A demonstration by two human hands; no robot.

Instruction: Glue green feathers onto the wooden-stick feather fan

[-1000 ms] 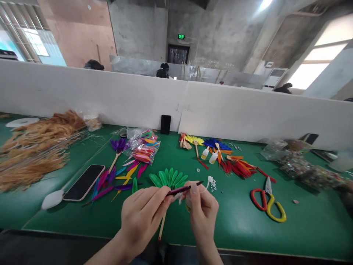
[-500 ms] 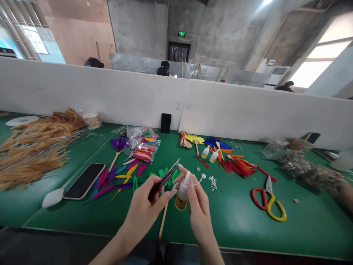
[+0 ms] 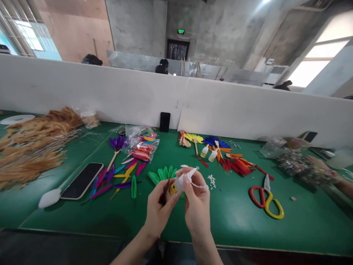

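Near centre, the bottle [image 3: 178, 183], upright a moment ago, is now tilting rightward; your right hand [image 3: 197, 195] is pinching its neck, your left hand [image 3: 159, 202] is holding the dark tool [image 3: 164, 194] against its base, occupying both; green feathers [image 3: 162, 174] are lying beyond.

There are three bottles [image 3: 178, 184]: one is held, two are on the table [image 3: 234, 224]. I count at least four fans [image 3: 117, 142], at least two phones [image 3: 82, 181] and, on the table, one pair of scissors [image 3: 267, 184]. The beads [image 3: 211, 178] are too small to count.
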